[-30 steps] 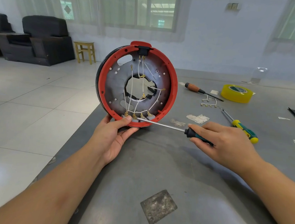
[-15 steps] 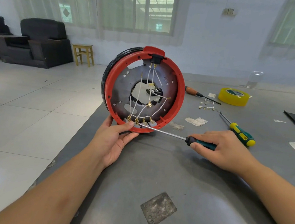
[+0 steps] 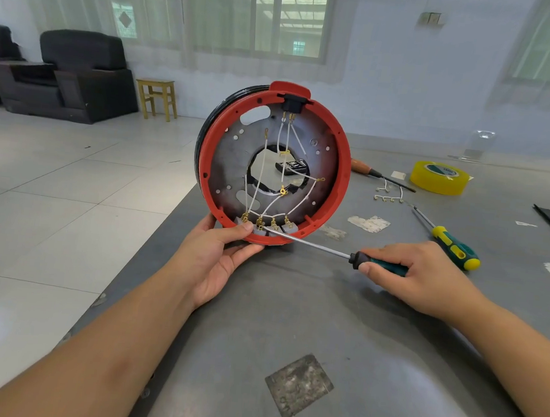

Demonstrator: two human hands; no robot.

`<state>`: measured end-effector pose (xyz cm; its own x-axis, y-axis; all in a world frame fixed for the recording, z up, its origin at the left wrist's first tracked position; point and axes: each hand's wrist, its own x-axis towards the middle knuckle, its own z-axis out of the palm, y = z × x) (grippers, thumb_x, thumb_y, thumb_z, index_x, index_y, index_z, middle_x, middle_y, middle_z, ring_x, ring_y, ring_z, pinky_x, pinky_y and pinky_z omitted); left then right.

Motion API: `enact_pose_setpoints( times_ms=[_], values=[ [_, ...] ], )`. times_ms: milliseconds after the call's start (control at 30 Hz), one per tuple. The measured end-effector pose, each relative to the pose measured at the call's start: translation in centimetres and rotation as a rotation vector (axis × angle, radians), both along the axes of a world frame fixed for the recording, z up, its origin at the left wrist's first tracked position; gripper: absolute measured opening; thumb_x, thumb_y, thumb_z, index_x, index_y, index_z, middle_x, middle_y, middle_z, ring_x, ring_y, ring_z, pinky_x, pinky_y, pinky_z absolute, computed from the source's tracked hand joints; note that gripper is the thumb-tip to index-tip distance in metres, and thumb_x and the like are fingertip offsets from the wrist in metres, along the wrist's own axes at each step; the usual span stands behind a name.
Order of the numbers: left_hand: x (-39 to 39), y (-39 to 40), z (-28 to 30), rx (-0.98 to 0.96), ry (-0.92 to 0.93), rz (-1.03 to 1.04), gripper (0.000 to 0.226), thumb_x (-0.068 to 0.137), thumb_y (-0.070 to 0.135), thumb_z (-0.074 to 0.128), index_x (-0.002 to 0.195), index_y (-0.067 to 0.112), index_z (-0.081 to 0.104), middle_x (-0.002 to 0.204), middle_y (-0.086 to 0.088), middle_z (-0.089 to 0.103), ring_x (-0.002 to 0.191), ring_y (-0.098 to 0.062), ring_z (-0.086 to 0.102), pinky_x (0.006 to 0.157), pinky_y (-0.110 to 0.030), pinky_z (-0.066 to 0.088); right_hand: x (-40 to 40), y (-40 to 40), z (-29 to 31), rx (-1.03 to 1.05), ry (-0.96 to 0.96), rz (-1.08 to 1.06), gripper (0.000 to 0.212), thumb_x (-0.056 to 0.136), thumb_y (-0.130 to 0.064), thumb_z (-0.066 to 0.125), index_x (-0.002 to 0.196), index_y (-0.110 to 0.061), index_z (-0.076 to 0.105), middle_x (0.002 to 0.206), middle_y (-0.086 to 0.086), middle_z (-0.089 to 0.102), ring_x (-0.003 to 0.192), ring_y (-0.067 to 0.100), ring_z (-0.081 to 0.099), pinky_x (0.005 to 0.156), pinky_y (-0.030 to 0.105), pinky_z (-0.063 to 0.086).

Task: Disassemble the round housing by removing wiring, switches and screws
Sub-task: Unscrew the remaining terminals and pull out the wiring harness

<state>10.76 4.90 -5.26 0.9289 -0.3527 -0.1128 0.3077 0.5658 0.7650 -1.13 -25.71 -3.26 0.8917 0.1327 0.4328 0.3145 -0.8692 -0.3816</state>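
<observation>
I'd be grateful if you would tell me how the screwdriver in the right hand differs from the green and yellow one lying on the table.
The held screwdriver is gripped by the right hand, its tip at the grey switches in the housing; the green and yellow screwdriver lies loose on the table. The held one's visible handle is dark teal with a black collar; the other's has yellow bands and a yellow end. Both have slim metal shafts.

We're in a makeshift workshop inside a plain tiled room. Spare screwdrivers and yellow tape lie on a scuffed grey worktop. Black armchairs and a wooden stool line the curtained windows.
</observation>
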Motion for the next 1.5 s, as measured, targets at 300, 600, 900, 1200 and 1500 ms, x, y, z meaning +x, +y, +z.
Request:
enact_pose_setpoints(
  times_ms=[300,600,900,1200,1500],
  values=[
    [0.1,-0.1,0.0,0.001,0.001,0.016,0.051,0.091,-0.012,0.067,0.138,0.004,0.059,0.119,-0.02,0.075,0.107,-0.038,0.076,0.09,-0.053,0.062,-0.4,0.2,0.3,-0.182,-0.116,-0.007,0.041,0.093,-0.051,0.055,0.123,-0.03,0.073,0.085,-0.016,0.066,0.071,0.006,0.06,0.062,0.03,0.055],
    [0.3,-0.1,-0.2,-0.029,0.016,0.039,0.061,0.082,-0.008,0.073,0.14,0.0,0.056,0.105,-0.016,0.077,0.108,-0.037,0.075,0.084,-0.05,0.064,-0.4,0.5,0.3,-0.2,-0.145,0.002,0.04,0.093,-0.047,0.059,0.124,-0.026,0.072,0.087,-0.01,0.068,0.073,0.01,0.063,0.062,0.037,0.057],
    [0.2,-0.1,-0.2,-0.035,0.036,0.056,0.06,0.088,-0.01,0.069,0.144,0.004,0.053,0.116,-0.02,0.076,0.108,-0.038,0.075,0.081,-0.048,0.065,0.1,-0.1,-0.8,0.088,-0.039,-0.057,0.021,0.088,-0.039,0.072,0.108,-0.038,0.078,0.09,-0.034,0.071,0.088,-0.003,0.066,0.072,0.013,0.05],
    [-0.1,-0.2,0.1,-0.034,0.055,0.115,0.053,0.091,-0.009,0.069,0.141,0.001,0.054,0.116,-0.02,0.077,0.104,-0.035,0.077,0.082,-0.05,0.065,0.1,0.1,-0.4,0.484,-0.231,-0.191,0.017,0.091,-0.047,0.063,0.107,-0.045,0.067,0.083,-0.017,0.069,0.068,0.01,0.064,0.063,0.025,0.051],
    [-0.8,-0.4,0.4,-0.006,0.028,0.104,0.051,0.095,-0.006,0.067,0.143,-0.003,0.05,0.128,-0.025,0.07,0.111,-0.037,0.074,0.089,-0.051,0.063,0.9,-1.6,-0.9,-0.02,-0.002,-0.724,0.029,0.1,-0.045,0.053,0.117,-0.027,0.068,0.096,0.002,0.07,0.085,0.026,0.06,0.067,0.036,0.049]
  ],
)
